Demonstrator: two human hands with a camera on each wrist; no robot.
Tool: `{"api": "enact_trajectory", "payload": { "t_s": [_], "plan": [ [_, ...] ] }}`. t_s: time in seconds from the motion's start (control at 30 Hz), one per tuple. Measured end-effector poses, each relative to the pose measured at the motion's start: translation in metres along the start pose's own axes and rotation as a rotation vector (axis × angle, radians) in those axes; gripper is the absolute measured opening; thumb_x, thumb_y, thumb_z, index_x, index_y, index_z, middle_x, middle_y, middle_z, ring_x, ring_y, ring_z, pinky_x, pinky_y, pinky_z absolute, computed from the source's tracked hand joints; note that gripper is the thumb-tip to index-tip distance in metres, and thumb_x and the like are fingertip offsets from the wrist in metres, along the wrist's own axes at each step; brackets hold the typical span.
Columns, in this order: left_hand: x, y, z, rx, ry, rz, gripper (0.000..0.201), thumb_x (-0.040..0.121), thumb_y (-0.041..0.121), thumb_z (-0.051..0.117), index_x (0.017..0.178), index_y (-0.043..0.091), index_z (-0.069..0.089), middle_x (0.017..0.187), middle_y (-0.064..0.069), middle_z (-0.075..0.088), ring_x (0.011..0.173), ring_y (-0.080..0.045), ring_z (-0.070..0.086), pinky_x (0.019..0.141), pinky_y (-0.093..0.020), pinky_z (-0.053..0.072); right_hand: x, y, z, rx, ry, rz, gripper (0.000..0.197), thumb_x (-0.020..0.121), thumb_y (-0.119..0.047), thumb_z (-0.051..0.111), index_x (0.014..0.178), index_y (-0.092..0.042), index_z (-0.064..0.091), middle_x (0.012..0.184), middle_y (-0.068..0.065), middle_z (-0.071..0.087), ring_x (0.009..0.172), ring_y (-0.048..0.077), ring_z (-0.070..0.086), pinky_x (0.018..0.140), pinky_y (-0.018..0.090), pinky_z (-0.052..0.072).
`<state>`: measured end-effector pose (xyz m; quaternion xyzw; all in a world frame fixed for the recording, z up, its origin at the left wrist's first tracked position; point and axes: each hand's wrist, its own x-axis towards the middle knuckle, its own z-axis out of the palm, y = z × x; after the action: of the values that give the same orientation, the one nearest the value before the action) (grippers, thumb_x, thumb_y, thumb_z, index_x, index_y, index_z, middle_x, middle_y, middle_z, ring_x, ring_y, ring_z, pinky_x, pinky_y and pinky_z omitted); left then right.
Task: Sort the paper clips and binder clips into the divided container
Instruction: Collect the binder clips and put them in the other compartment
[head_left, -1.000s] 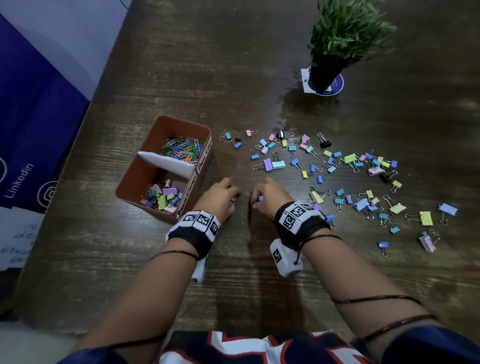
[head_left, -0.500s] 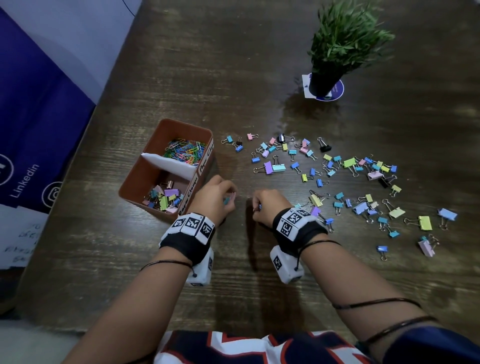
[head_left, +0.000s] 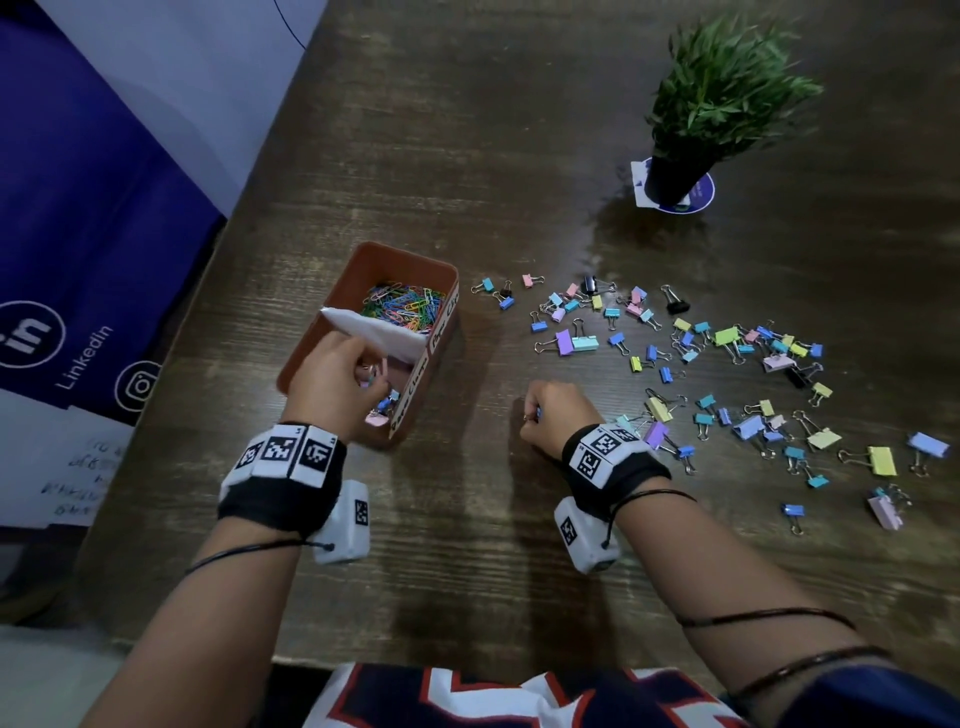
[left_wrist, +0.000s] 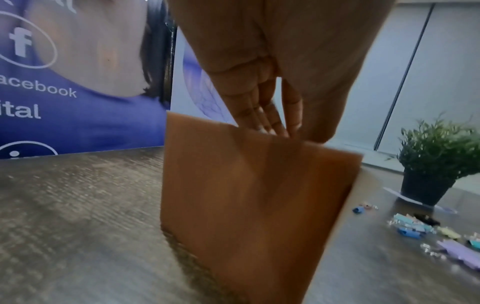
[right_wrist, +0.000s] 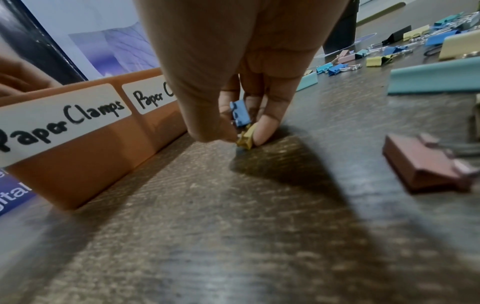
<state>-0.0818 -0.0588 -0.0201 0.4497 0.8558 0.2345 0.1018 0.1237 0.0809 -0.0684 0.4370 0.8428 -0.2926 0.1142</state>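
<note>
- Divided container (head_left: 311, 358), left: paper clips (head_left: 405, 306) in far compartment, binder clips near.
- Left hand (head_left: 337, 379) over near compartment, apparently dropping clips; grip not discernible.
- Right hand (right_wrist: 233, 82) pinches blue clip (right_wrist: 240, 113) and yellow clip (right_wrist: 246, 135) at the table (head_left: 467, 545).
- Loose binder clips (head_left: 727, 374) scattered right, unsorted.

A brown container (head_left: 415, 262), split by a white divider (head_left: 387, 338), holds coloured paper clips (head_left: 405, 306) in the far part. Pastel binder clips (head_left: 727, 364) lie scattered on the desk (head_left: 519, 156) beside it. A blue clip (right_wrist: 240, 113) and a yellow clip (right_wrist: 246, 136) are pinched upright at the desk.
</note>
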Motion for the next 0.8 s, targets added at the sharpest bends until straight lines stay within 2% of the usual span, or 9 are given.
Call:
{"api": "enact_trajectory", "payload": {
  "t_s": [0.07,0.13,0.23,0.33,0.4,0.53,0.6,0.7,0.8],
  "plan": [
    [0.002,-0.005,0.003,0.04,-0.132,-0.035,0.017,0.082,0.011,0.07,0.099,0.011,0.068,0.106,-0.007,0.058,0.08,-0.017,0.059,0.074,-0.025,0.043,0.0,-0.002,0.001,0.005,0.01,-0.003,0.01,0.079,-0.012,0.064,0.08,-0.017,0.055,0.097,0.006,0.059,0.08,0.02,0.052,0.065,0.024,0.037],
    [0.002,-0.009,0.004,0.045,-0.166,-0.037,0.022,0.084,0.013,0.071,0.105,0.012,0.069,0.109,-0.006,0.058,0.087,-0.021,0.061,0.079,-0.028,0.044,0.0,-0.002,0.0,0.026,0.001,0.014,0.01,0.079,-0.012,0.064,0.079,-0.017,0.055,0.094,0.005,0.057,0.08,0.02,0.052,0.065,0.024,0.037],
    [-0.001,-0.018,-0.006,0.054,0.018,0.011,0.019,0.086,0.009,0.065,0.105,0.01,0.068,0.108,-0.009,0.059,0.099,-0.029,0.056,0.085,-0.038,0.046,-0.001,-0.002,-0.004,0.118,0.015,0.045,0.012,0.08,-0.011,0.063,0.076,-0.016,0.054,0.084,0.002,0.056,0.079,0.02,0.055,0.064,0.024,0.04],
    [-0.005,-0.029,-0.02,0.09,0.195,-0.083,0.018,0.091,0.009,0.056,0.107,0.012,0.063,0.114,-0.012,0.052,0.108,-0.031,0.045,0.089,-0.041,0.039,-0.006,-0.014,-0.017,0.301,0.109,-0.01,0.012,0.078,-0.007,0.064,0.076,-0.015,0.055,0.086,0.004,0.06,0.08,0.02,0.058,0.068,0.027,0.048],
    [-0.005,-0.041,-0.021,0.062,0.233,-0.161,0.021,0.092,0.01,0.052,0.113,0.011,0.058,0.121,-0.015,0.048,0.114,-0.033,0.042,0.094,-0.041,0.035,-0.01,-0.032,-0.026,0.416,0.174,-0.104,0.015,0.077,-0.004,0.064,0.075,-0.015,0.054,0.083,0.004,0.059,0.077,0.017,0.057,0.068,0.025,0.048],
    [0.002,-0.069,-0.005,-0.039,0.084,-0.213,0.038,0.1,0.017,0.042,0.136,0.005,0.046,0.136,-0.02,0.044,0.126,-0.034,0.039,0.105,-0.04,0.028,-0.013,-0.079,-0.031,0.54,0.256,-0.312,0.02,0.073,-0.002,0.065,0.072,-0.017,0.052,0.081,0.0,0.057,0.072,0.013,0.053,0.065,0.018,0.042],
    [0.003,-0.078,0.003,-0.142,0.068,-0.175,0.038,0.102,0.015,0.038,0.137,0.002,0.046,0.134,-0.021,0.049,0.125,-0.032,0.042,0.103,-0.035,0.029,-0.011,-0.106,-0.024,0.547,0.246,-0.372,0.021,0.072,-0.002,0.067,0.071,-0.018,0.053,0.084,0.001,0.059,0.074,0.011,0.054,0.065,0.016,0.041],
    [0.003,-0.082,0.008,-0.248,0.096,-0.157,0.036,0.103,0.014,0.036,0.135,0.003,0.048,0.132,-0.019,0.053,0.122,-0.03,0.047,0.101,-0.032,0.032,-0.002,-0.141,-0.012,0.497,0.238,-0.412,0.02,0.072,-0.003,0.067,0.071,-0.018,0.055,0.077,-0.001,0.058,0.068,0.01,0.05,0.06,0.013,0.036],
    [0.005,-0.087,0.01,-0.27,0.077,-0.133,0.036,0.103,0.014,0.035,0.134,0.003,0.048,0.13,-0.018,0.054,0.121,-0.031,0.048,0.101,-0.034,0.033,0.01,-0.166,-0.001,0.336,0.108,-0.362,0.016,0.078,-0.007,0.066,0.07,-0.018,0.057,0.071,-0.005,0.057,0.069,0.01,0.05,0.063,0.02,0.034]
  ]
}}
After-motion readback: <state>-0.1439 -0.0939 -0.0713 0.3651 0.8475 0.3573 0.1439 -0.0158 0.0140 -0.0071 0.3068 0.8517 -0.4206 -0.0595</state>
